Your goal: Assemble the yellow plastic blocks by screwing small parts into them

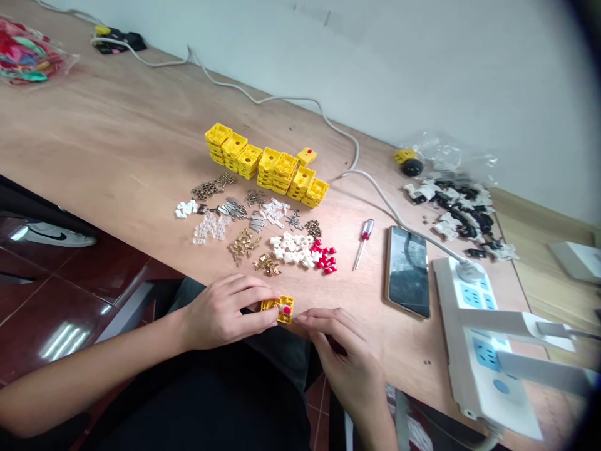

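- Left hand point(235, 310): grasping a yellow housing point(283, 301) between thumb and fingers, near the front edge of the worktop point(141, 131).
- Housing: open side faces the camera; a red button point(287, 310) sits in it.
- Right hand point(347, 354): thumb and index fingertips close together, just beside the housing's right side; cannot tell whether they grip a small part.
- Beyond the hands: loose white pieces point(291, 248), with red pieces point(326, 258) adjoining on the right; brass-coloured pieces point(243, 245) on the left.
- Farther left: a cluster of clear pieces point(211, 227).
- Behind these small parts: a row of stacked yellow shells point(270, 161); a single yellow unit point(306, 156) with a red spot lies behind the row.
- Right of the red pieces: a screwdriver point(367, 232), red and clear handle away from the person; then a phone point(408, 270), screen dark, and a white power strip point(455, 332) with plugs inserted.
- Far right: black-and-white parts point(462, 213) heaped near clear plastic.
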A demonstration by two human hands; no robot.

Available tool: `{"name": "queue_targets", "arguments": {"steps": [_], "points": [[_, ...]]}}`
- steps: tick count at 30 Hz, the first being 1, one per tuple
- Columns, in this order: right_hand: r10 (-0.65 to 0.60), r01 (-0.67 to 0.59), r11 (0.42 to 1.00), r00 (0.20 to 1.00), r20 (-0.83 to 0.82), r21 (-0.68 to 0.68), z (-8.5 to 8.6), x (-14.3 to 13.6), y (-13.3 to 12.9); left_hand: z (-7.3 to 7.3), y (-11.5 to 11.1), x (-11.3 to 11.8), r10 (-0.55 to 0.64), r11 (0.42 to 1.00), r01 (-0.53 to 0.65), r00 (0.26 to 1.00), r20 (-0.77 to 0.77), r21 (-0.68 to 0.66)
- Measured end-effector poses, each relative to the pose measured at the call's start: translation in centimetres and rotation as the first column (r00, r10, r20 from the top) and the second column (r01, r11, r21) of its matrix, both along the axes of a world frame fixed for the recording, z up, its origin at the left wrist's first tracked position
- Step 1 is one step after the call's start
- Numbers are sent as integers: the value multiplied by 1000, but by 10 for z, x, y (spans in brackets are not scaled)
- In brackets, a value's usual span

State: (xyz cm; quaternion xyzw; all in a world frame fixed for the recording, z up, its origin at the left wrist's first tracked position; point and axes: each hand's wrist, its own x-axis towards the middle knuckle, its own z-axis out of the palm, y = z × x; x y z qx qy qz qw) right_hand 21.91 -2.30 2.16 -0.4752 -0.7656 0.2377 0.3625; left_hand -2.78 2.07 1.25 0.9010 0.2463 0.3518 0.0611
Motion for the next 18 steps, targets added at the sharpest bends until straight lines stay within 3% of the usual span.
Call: {"name": "queue_targets", "arguments": {"steps": [18], "points": [[5, -17, 991, 996, 89, 136, 0, -2, -1, 0, 0, 0, 10, 1000, -10, 1000, -5, 18]]}}
